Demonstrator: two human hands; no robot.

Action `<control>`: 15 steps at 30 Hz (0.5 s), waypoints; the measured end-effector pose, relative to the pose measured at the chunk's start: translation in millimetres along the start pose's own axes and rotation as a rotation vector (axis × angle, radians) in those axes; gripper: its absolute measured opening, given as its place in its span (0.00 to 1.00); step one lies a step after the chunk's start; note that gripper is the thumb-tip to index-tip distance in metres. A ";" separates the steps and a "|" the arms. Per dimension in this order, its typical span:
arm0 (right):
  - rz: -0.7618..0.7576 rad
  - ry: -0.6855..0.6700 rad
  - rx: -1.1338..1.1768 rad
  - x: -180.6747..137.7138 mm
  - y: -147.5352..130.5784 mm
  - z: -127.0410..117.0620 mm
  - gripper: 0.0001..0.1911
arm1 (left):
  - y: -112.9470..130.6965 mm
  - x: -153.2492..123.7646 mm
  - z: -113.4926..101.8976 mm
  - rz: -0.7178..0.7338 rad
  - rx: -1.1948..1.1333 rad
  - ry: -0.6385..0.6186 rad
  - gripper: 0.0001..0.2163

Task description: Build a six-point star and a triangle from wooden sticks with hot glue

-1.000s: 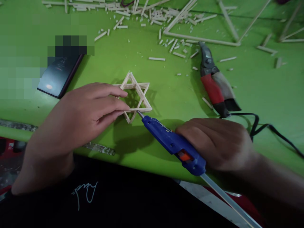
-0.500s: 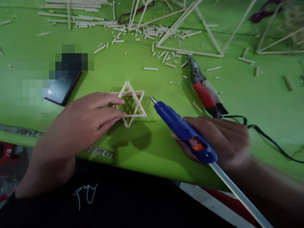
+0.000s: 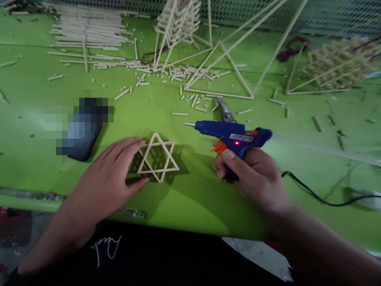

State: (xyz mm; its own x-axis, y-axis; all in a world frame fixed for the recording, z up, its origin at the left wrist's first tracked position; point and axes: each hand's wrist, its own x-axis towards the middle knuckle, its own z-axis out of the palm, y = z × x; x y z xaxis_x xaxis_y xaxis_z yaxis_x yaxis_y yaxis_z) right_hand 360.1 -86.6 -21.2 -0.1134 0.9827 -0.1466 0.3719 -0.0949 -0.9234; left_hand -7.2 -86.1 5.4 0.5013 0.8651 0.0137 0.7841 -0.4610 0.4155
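Observation:
A small six-pointed star of thin wooden sticks [image 3: 163, 170] rests on the green table. My left hand [image 3: 104, 174] curves around its left side, thumb and fingers spread apart; a fingertip covers the upper left point. Whether the fingertips press on the star, I cannot tell. My right hand [image 3: 253, 174] grips a blue hot glue gun [image 3: 220, 129] by its handle, side-on, with the metal nozzle pointing left. Its orange trigger and a lit red light show. The nozzle is up and right of the star, apart from it. A clear glue stick trails from the gun's back.
Pruning shears [image 3: 224, 109] lie partly hidden behind the gun. A phone [image 3: 85, 139], partly blurred out, is at the left. Long sticks [image 3: 89, 29], offcuts [image 3: 181, 73] and larger stick frames [image 3: 220, 94] fill the back. A black cord [image 3: 312, 198] runs right.
The glue gun has turned from pointing up-left with its top showing to lying level, side-on. My left fingers have drawn back from over the star to its left edge. The view has tilted up.

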 end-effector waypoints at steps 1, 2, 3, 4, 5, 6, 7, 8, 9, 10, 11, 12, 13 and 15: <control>0.030 -0.026 0.029 1.3 -0.5 1.7 0.34 | -1.9 0.2 0.5 -0.016 -0.018 -0.020 0.35; 0.052 -0.049 0.041 2.3 -0.4 2.9 0.34 | -3.3 0.6 0.9 -0.028 -0.029 -0.031 0.35; 0.064 -0.067 0.045 3.0 0.0 3.6 0.34 | -4.1 1.1 0.9 -0.036 -0.031 -0.035 0.35; 0.075 -0.085 0.047 3.4 0.7 3.5 0.34 | -4.4 1.6 0.8 -0.044 -0.029 -0.035 0.35; 0.084 -0.092 0.054 3.6 1.6 2.9 0.35 | -4.3 1.9 0.5 -0.049 -0.021 -0.031 0.34; 0.094 -0.090 0.068 3.5 2.5 1.8 0.34 | -3.8 2.2 0.1 -0.054 -0.011 -0.027 0.33; 0.103 -0.083 0.084 3.1 3.3 0.4 0.34 | -3.1 2.2 -0.3 -0.059 0.000 -0.023 0.33; 0.113 -0.077 0.095 2.5 4.2 -1.0 0.34 | -2.2 2.2 -0.7 -0.064 0.011 -0.022 0.32; 0.121 -0.075 0.101 1.6 5.1 -2.3 0.33 | -1.3 2.1 -1.0 -0.069 0.018 -0.025 0.32; 0.130 -0.077 0.103 0.5 5.9 -3.4 0.33 | -0.4 1.9 -1.3 -0.073 0.022 -0.028 0.32; 0.135 -0.079 0.106 -0.8 6.9 -4.3 0.33 | 0.4 1.7 -1.4 -0.078 0.023 -0.034 0.32; 0.140 -0.082 0.111 -2.2 7.8 -4.9 0.32 | 1.1 1.6 -1.4 -0.081 0.022 -0.039 0.32; 0.144 -0.081 0.117 -3.7 8.7 -5.2 0.32 | 1.8 1.5 -1.4 -0.083 0.020 -0.042 0.32; 0.151 -0.065 0.115 -6.3 10.0 -5.3 0.31 | 2.9 1.5 -1.4 -0.082 0.021 -0.047 0.31</control>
State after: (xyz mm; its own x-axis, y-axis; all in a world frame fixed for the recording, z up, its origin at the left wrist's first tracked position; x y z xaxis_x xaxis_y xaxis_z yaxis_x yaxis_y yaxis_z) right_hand 369.4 -92.9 -27.6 -0.1251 0.9437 -0.3062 0.2818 -0.2621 -0.9230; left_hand -4.6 -86.0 7.9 0.4517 0.8900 -0.0626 0.8305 -0.3938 0.3939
